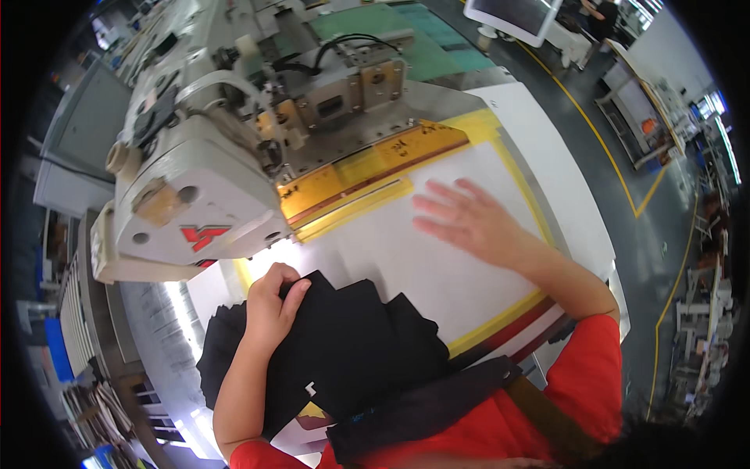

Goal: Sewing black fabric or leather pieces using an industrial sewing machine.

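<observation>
Black cut fabric pieces point(351, 328) lie in a stack at the near edge of the white work surface, partly against my body. My left hand point(275, 301) is closed on the top corner of the black fabric, thumb over it. My right hand point(469, 219), slightly blurred, hovers over or rests on the white surface point(391, 273) with its fingers spread and nothing in them; whether it touches cannot be made out. Ahead of both hands stands an industrial sewing machine point(203, 187), with an orange-yellow clamp plate point(375, 164) along its front edge.
Yellow tape point(539, 211) borders the white surface. A white side panel point(555, 156) extends to the right. The machine's head rises close to my left hand. Behind stands a green table top point(445, 39). Workbenches point(641, 117) line the aisle at right, beyond a yellow floor line.
</observation>
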The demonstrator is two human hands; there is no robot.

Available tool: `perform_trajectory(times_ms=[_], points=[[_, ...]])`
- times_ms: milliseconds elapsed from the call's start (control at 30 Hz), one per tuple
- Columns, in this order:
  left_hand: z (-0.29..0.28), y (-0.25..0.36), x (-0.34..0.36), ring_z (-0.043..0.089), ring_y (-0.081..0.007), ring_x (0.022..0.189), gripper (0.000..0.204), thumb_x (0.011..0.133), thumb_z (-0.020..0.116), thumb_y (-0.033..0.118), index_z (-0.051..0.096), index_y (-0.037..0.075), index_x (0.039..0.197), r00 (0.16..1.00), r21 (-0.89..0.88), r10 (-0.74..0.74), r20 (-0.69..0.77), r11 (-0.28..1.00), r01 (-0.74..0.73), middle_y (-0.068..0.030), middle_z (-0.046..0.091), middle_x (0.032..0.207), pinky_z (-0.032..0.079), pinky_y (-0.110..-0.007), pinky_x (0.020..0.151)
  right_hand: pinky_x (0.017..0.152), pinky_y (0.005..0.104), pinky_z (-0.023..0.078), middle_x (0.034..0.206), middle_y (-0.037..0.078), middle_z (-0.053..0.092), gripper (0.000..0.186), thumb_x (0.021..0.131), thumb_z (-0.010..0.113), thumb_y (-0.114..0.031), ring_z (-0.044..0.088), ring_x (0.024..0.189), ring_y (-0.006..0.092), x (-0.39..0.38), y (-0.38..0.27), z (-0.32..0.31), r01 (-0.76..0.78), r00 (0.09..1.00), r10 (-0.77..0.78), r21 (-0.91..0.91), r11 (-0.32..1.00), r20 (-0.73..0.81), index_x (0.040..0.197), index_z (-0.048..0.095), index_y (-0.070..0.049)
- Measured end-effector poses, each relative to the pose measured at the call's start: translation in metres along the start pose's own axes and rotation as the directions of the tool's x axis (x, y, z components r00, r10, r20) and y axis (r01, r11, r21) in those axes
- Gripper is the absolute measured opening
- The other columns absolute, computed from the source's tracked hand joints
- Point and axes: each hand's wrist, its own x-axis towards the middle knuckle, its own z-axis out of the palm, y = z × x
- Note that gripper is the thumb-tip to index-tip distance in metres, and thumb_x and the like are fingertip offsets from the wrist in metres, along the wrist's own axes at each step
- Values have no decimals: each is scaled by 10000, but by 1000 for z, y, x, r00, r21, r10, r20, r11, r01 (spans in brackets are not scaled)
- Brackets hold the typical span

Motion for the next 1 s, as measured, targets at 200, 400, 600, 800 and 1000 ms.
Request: perform_trajectory(times_ms=[200, 400, 600, 800, 1000], points=[[-11, -3, 7, 638, -331, 737, 162, 877, 574, 171, 580, 10, 889, 963, 226, -227, -144, 940, 255, -146, 654, 805, 493, -389, 683, 958, 376, 469, 1300, 50, 574, 323, 853, 562, -139, 560, 1190, 229, 97, -64, 63, 561, 797, -483, 150, 814, -362, 1170, 624, -142], [-40, -42, 20, 642, -364, 741, 200, 844, 637, 202, 653, 16, 915, 926, 478, -217, -310, 806, 349, -167, 666, 808, 496, -437, 675, 883, 354, 511, 1029, 75, 665, 176, 816, 581, -149, 637, 1030, 233, 142, -64, 86, 541, 805, -400, 266, 798, -438, 947, 647, -52], [-33, -20, 7, 607, -333, 867, 194, 781, 707, 112, 633, 29, 940, 963, 567, 56, -262, 817, 106, -130, 635, 912, 467, -426, 770, 885, 337, 525, 1151, 52, 651, 255, 794, 596, -125, 619, 1091, 208, 90, -16, 78, 228, 959, -170, 258, 939, -228, 1028, 684, -77], [2, 42, -20, 629, -272, 873, 181, 725, 740, 80, 634, 68, 872, 951, 452, 292, -98, 865, -219, -70, 627, 883, 477, -382, 774, 820, 323, 545, 1168, 55, 645, 280, 798, 592, -124, 646, 1011, 207, 76, -30, 62, 255, 948, -192, 244, 936, -253, 1062, 676, -80], [4, 50, -15, 646, -260, 823, 178, 715, 746, 80, 639, 61, 856, 939, 459, 338, -72, 846, -269, -77, 634, 840, 494, -369, 738, 793, 330, 544, 1166, 30, 639, 289, 814, 601, -149, 649, 968, 201, 119, -49, 78, 329, 932, -238, 362, 872, -275, 1087, 667, -81]])
